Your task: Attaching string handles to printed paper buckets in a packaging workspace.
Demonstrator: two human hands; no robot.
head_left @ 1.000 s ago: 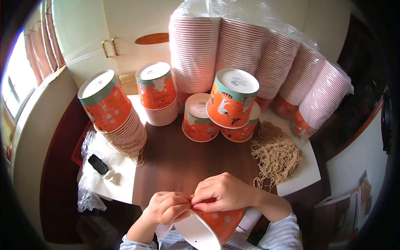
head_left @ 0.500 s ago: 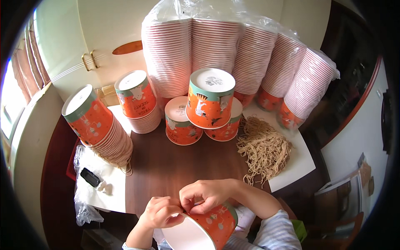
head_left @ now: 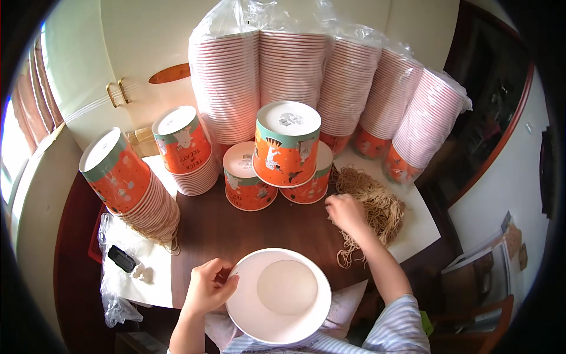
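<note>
A white-lined paper bucket (head_left: 244, 312) rests on my lap with its mouth facing up. My left hand (head_left: 209, 286) grips its left rim, thumb and fingers closed at the edge. My right hand (head_left: 346, 212) is stretched out to the left edge of a heap of tan cords (head_left: 383, 215) on the table. Its fingers are curled together, and whether a cord is between them is hidden. Behind, an orange and green paper bucket (head_left: 288, 144) stands upside down on two others, the left one (head_left: 250, 183) and the right one (head_left: 309, 186).
Two nested stacks of upside-down buckets, one (head_left: 127, 183) with cords hanging from it and another (head_left: 184, 150), stand at the left. Tall plastic-wrapped stacks (head_left: 289, 65) line the back. A small black tray (head_left: 121, 258) and crumpled clear plastic (head_left: 112, 301) lie at the left edge.
My right hand has left the bucket's rim and moved forward to the cord heap. The bucket has turned from its side to mouth up, while my left hand stays at its rim.
</note>
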